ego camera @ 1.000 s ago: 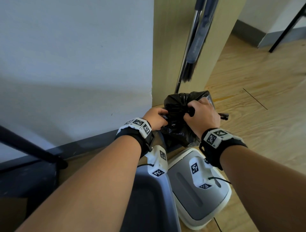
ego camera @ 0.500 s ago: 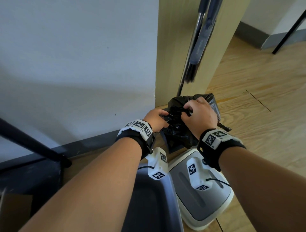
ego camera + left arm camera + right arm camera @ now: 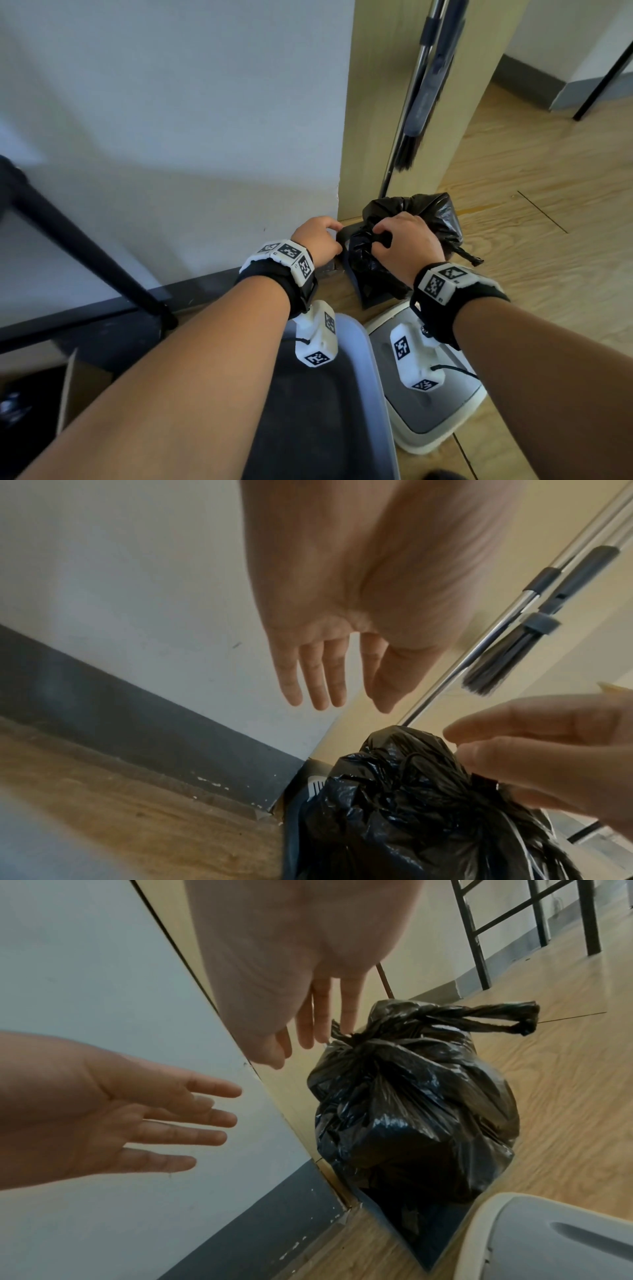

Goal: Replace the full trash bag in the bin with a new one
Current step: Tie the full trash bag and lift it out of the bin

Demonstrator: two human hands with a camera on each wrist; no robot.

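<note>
Crumpled black plastic trash bag point(image 3: 414, 1110), tied at the neck with a knotted loop sticking out, on the wooden floor point(image 3: 534, 246) against the pale wooden post point(image 3: 373, 102). Right hand point(image 3: 308, 1010) just above the knot, fingers straight and loose, gripping nothing. Left hand point(image 3: 113, 1118) beside the bag toward the white wall point(image 3: 171, 120), fingers spread wide, apart from it. Near side of the bag: grey bin point(image 3: 363, 346) and white-rimmed grey lid point(image 3: 455, 411) on the floor. Beyond the bag: broom point(image 3: 418, 102) against the post.
</note>
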